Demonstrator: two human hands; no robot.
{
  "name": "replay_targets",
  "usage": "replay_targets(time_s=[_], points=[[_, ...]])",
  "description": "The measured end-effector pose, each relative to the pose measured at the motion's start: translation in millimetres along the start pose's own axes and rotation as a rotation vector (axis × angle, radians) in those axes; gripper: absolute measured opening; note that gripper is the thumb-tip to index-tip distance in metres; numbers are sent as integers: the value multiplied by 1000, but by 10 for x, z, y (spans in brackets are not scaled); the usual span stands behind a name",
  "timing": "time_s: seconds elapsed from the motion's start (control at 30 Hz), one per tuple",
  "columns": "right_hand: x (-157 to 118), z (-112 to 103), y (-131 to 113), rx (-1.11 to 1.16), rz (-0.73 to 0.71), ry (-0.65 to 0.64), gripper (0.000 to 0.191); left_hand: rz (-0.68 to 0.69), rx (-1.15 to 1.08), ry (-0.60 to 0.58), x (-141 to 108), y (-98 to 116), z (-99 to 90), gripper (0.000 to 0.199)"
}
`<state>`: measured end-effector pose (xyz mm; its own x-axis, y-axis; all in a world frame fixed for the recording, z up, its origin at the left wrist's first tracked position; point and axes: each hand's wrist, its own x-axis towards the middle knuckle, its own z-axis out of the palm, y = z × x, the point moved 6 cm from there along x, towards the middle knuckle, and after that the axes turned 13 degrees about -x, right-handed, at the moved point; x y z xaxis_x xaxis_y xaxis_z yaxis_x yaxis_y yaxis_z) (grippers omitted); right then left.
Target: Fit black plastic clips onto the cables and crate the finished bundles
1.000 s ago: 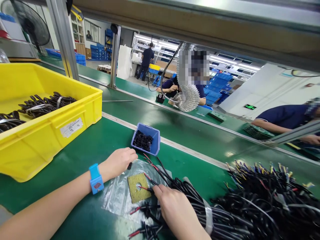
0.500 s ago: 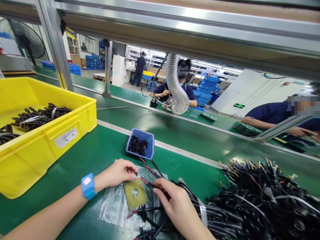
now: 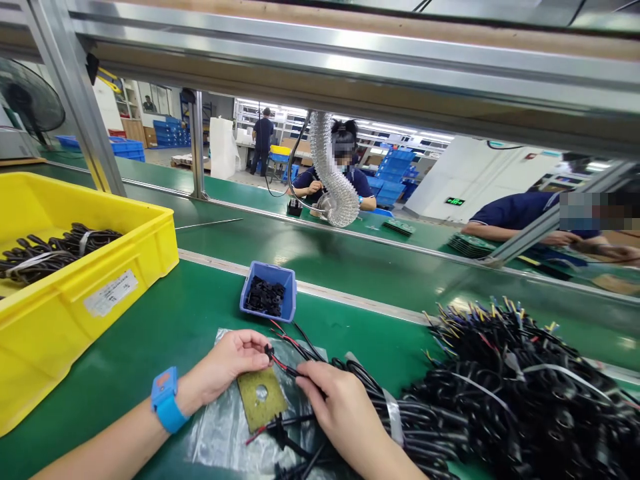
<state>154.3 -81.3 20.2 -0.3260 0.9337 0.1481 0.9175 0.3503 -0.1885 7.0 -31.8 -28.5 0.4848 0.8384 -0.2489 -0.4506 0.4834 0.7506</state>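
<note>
- On the green worktop [image 3: 200, 293], in front of my head camera, my two bare hands nearly meet.
- My left hand [image 3: 237, 360] has its fingertips pinched on a small black connector [image 3: 270, 352]; a blue wristband [image 3: 167, 403] circles that wrist.
- My right hand [image 3: 335, 397] grasps a black cable [image 3: 294, 372], its red and black wires reaching the connector; I cannot tell whether they are seated inside.
- Below my left hand, a yellow sponge [image 3: 270, 395] with a central hole lies on a clear plastic bag [image 3: 215, 443].
- Beyond my hands stands a small blue bin [image 3: 291, 303] of black parts [image 3: 264, 297].
- At left, a yellow crate [image 3: 157, 250] holds bundled cables [image 3: 60, 252]; at right spreads a large cable heap [image 3: 545, 407].
- Across the bench, a co-worker [image 3: 367, 187] is partly hidden by a silver duct [image 3: 345, 200].
- Farther back, a person [image 3: 261, 143] stands near shelves; a green sign [image 3: 455, 201] marks a white wall.
</note>
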Motion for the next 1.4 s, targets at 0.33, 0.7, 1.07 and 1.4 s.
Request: replay_targets(time_s=[0.33, 0.7, 1.07, 1.4], points=[[2, 19, -13, 58, -7, -82, 20, 221, 484, -37, -56, -94, 134, 14], [-5, -36, -78, 167, -34, -202, 24, 539, 734, -123, -205, -89, 402, 14], [-80, 34, -4, -205, -85, -105, 21, 263, 566, -12, 6, -179, 228, 15], [-90, 9, -33, -201, -171, 14, 24, 275, 512, -29, -10, -222, 304, 13]])
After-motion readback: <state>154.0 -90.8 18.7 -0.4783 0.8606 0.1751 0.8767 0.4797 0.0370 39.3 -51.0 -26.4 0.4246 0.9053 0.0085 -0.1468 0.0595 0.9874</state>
